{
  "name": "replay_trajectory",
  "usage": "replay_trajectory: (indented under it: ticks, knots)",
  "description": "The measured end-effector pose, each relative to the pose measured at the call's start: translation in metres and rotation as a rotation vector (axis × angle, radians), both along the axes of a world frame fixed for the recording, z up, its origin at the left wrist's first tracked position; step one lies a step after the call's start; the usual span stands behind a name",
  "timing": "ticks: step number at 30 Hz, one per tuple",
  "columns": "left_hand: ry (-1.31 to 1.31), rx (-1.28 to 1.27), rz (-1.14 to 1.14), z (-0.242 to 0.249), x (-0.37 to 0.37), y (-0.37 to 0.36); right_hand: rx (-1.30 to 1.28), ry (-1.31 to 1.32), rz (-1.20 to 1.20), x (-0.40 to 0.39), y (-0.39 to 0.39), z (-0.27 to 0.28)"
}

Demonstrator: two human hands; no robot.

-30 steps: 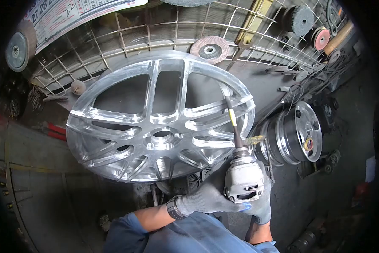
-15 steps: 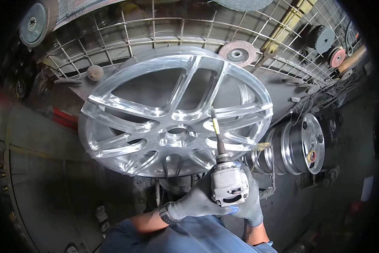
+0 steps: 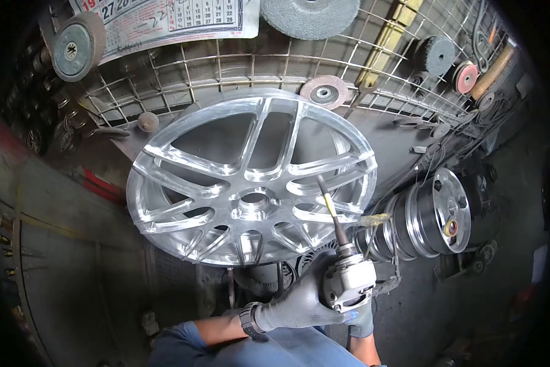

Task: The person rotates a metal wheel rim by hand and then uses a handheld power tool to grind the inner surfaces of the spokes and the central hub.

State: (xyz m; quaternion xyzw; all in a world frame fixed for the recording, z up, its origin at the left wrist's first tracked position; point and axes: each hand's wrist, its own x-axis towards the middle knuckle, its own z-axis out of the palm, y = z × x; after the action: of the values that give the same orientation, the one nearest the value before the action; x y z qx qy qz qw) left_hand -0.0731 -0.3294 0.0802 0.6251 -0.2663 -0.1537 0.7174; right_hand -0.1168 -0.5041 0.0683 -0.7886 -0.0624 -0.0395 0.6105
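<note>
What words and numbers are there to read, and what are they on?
"19", in red on the calendar
"27", in big black numbers on the calendar
"28", beside the 27 and less clear
The calendar's small number boxes, fine print and handwriting are too small or blurred to read surely.
Marks on the pinkish disc are too small to read.
I can make out no writing on the power tool or the big wheel.

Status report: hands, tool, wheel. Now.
Left hand gripping power tool. Right hand partly hidden behind it. Tip over spoked wheel, contact unclear. Nothing seen blocking tip.
</note>
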Motion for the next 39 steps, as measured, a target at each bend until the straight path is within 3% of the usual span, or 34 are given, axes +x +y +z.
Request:
replay_trajectory:
  ticks: [4, 10, 13, 15, 17, 19, 23, 27, 29, 30, 31, 33, 34, 36, 39]
  knots:
    - [-0.025, 0.063, -0.097, 0.0, -0.012, -0.003, -0.135, -0.093, -0.02, -0.02, -0.005, 0.0]
    - [-0.127, 0.178, -0.173, -0.005, -0.029, 0.02, -0.569, -0.364, 0.075, -0.035, -0.002, -0.008]
    - [-0.072, 0.184, -0.213, -0.008, -0.041, 0.037, -0.352, -0.118, 0.094, -0.051, -0.001, -0.043]
    - [-0.074, 0.356, -0.165, -0.023, -0.054, 0.055, -0.168, -0.052, 0.084, -0.052, 0.002, -0.038]
    - [-0.045, 0.407, -0.084, -0.036, -0.066, 0.071, -0.212, -0.04, 0.086, -0.053, 0.001, -0.037]
    - [0.201, 0.441, 0.096, -0.036, -0.072, 0.083, -0.262, -0.023, 0.088, -0.053, -0.002, -0.042]
    - [0.337, 0.26, 0.281, -0.042, -0.077, 0.106, -0.141, 0.136, 0.121, -0.043, -0.009, -0.042]
    - [0.375, 0.162, 0.184, -0.016, -0.063, 0.092, -0.281, 0.095, 0.174, -0.031, 0.003, -0.022]
    - [0.164, 0.102, 0.031, -0.013, -0.055, 0.08, -0.067, 0.105, 0.144, -0.024, 0.022, -0.009]
    - [0.146, 0.114, -0.06, -0.039, -0.052, 0.081, -0.242, -0.148, 0.181, -0.016, 0.029, -0.007]
    - [0.149, 0.021, -0.092, -0.029, -0.045, 0.074, -0.007, 0.002, 0.131, -0.018, 0.042, 0.001]
    - [-0.117, 0.164, -0.028, -0.04, -0.038, 0.078, 0.094, -0.025, 0.133, -0.014, 0.062, -0.001]
    - [-0.115, 0.152, -0.039, -0.033, -0.033, 0.081, 0.091, -0.063, 0.127, -0.011, 0.071, -0.004]
    - [0.266, -0.051, -0.156, -0.01, -0.019, 0.087, 0.021, -0.07, 0.085, -0.003, 0.086, 0.01]
    - [0.273, -0.029, -0.22, -0.01, -0.001, 0.101, -0.146, -0.085, 0.06, 0.007, 0.098, 0.019]
